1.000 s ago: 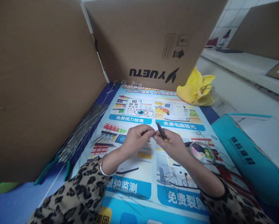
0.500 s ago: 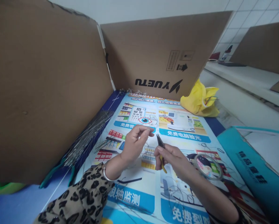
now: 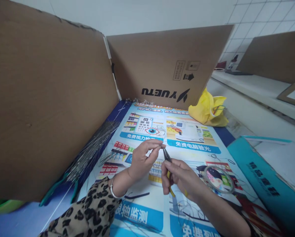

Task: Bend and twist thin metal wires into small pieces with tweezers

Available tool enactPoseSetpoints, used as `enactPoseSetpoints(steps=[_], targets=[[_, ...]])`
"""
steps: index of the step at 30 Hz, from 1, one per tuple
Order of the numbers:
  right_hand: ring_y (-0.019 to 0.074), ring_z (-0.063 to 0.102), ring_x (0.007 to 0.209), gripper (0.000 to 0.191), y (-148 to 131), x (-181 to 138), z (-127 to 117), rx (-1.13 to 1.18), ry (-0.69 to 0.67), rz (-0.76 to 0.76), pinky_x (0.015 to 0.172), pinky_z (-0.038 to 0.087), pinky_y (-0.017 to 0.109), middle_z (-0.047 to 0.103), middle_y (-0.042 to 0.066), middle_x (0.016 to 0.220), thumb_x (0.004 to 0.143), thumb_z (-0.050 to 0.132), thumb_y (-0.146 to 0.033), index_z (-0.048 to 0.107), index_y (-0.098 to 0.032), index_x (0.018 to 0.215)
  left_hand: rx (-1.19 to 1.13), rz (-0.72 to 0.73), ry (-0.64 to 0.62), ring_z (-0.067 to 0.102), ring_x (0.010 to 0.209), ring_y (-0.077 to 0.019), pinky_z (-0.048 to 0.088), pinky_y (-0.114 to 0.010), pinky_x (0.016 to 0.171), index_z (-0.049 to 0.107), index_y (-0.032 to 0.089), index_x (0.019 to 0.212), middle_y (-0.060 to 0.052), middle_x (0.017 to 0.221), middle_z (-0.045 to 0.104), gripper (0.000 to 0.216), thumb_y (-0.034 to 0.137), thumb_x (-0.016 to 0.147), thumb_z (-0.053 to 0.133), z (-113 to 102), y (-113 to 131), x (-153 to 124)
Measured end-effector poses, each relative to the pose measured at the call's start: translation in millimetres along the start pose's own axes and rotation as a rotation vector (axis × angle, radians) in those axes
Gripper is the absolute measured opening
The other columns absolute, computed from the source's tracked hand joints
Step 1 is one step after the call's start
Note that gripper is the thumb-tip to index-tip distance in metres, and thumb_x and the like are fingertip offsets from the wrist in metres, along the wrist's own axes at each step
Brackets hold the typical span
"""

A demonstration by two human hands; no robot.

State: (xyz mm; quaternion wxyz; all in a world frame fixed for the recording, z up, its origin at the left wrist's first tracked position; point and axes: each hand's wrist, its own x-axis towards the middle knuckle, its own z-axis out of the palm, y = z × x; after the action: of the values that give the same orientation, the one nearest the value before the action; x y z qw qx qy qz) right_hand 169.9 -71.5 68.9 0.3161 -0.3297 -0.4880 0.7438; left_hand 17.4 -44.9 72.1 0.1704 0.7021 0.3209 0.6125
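My left hand (image 3: 144, 159) is closed in a pinch, thumb against forefinger, on what looks like a thin wire (image 3: 167, 145), barely visible at the fingertips. My right hand (image 3: 178, 176) is wrapped round a pair of needle-nose pliers (image 3: 166, 154) with dark jaws and yellow handles. The jaws point up and their tips are right beside the left fingertips; whether they grip the wire cannot be made out. Under both hands lies a printed poster sheet (image 3: 159, 171), with thin wire pieces (image 3: 187, 210) scattered over it.
A bundle of straight wires (image 3: 93, 149) lies at left, by green-handled pliers (image 3: 56, 189). A tape roll (image 3: 219, 179) rests right of my right hand. Cardboard panels (image 3: 159, 62) stand behind and at left. A yellow bag (image 3: 208, 110) and a teal box (image 3: 256, 171) are at right.
The pliers' tips have come up against the left fingertips, where there was a gap before. The head view has tilted slightly, so the surroundings sit a little lower.
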Motion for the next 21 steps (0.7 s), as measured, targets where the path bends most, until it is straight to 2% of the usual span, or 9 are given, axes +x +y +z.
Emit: enactPoseSetpoints(steps=[7,16,21], targets=[[0.0135,0.058,0.043,0.03,0.5,0.5,-0.7,0.006,-0.001,0.0,0.045,0.033,0.022,0.057,0.0,0.048,0.086,0.04,-0.039,0.05,-0.014,0.073,0.027,0.102,-0.023,0.062,0.091,-0.0148,0.052,-0.033,0.079,0.054,0.017,0.09,-0.006,0.088,0.067,0.018,0.004,0.077,0.051,0.1,-1.3,1.0],[0.0125,0.054,0.038,0.028,2.2,1.5,-1.8,0.077,-0.028,0.008,0.037,0.032,0.02,0.055,-0.001,0.045,0.086,0.041,-0.038,0.051,-0.015,0.074,0.025,0.136,-0.072,0.061,0.093,-0.0151,0.052,-0.034,0.079,0.051,0.018,0.092,-0.007,0.093,0.066,0.023,0.001,0.077,0.05,-2.2,-7.3,-0.9],[0.0128,0.054,0.039,0.028,3.0,1.6,-2.8,0.105,-0.043,0.014,0.037,0.033,0.02,0.055,-0.001,0.047,0.086,0.041,-0.037,0.051,-0.015,0.074,0.024,0.105,-0.054,0.061,0.092,-0.0143,0.051,-0.033,0.079,0.051,0.018,0.091,-0.006,0.09,0.066,0.02,0.003,0.078,0.049,-1.7,-8.3,-0.8]])
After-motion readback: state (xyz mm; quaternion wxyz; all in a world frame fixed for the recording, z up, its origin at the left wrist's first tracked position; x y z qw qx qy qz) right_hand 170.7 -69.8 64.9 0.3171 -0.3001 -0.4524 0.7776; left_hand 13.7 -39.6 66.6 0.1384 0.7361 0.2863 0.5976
